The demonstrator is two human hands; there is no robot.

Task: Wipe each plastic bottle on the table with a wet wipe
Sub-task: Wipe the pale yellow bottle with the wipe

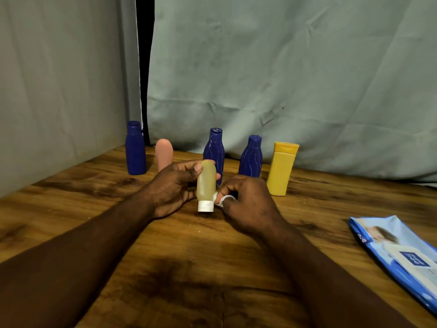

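In the middle of the frame the left hand (pixel 175 185) curls its fingers and thumb round the upper body of a small translucent yellowish plastic bottle (pixel 206 181), holding it upright on its white cap (pixel 205 206), apparently to steady it. Just to its right, the right hand (pixel 246 197) pinches a small bunched white wet wipe (pixel 222 200) against the bottle's lower side by the cap, fingers curled tight, which looks like the wiping stroke. Whether the cap touches the table I cannot tell. Behind the hands, five more bottles stand in a row, probably kept back as a queue: a squat yellow bottle (pixel 281 169), three dark blue bottles (pixel 135 150) (pixel 214 150) (pixel 251 157) and a small pink tube (pixel 163 153). A creased grey-green fabric backdrop (pixel 283 79) fills the upper frame, split by a dark gap (pixel 144 67). Below it lies the dark-grained wooden table (pixel 94 197), with a blue wipe pack (pixel 402 259) lying flat at the lower right, within reach.
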